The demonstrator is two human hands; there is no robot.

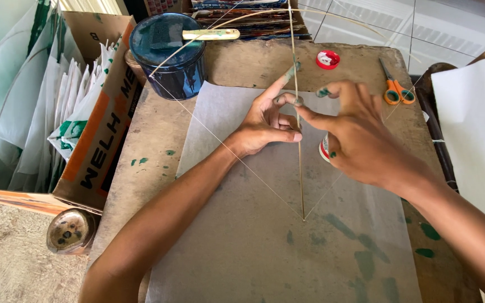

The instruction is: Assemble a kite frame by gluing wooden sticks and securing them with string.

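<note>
A thin bamboo stick (298,146) stands lengthwise over a grey paper sheet (265,247) on a worn board (152,146). A bowed cross stick (242,19) and taut string (225,147) form a kite frame. My left hand (265,120) pinches the upright stick with its index finger extended along it. My right hand (360,137) meets it from the right, fingertips pressed to the same spot. Green stains mark the fingertips. A small red-and-white roll (324,148) shows under my right palm.
A dark blue tin (169,53) with a cream-handled tool across it stands at the back left. A red cap (328,59) and orange scissors (394,87) lie at the back right. A cardboard box (96,118) of white kites stands at the left; white paper (472,129) at the right.
</note>
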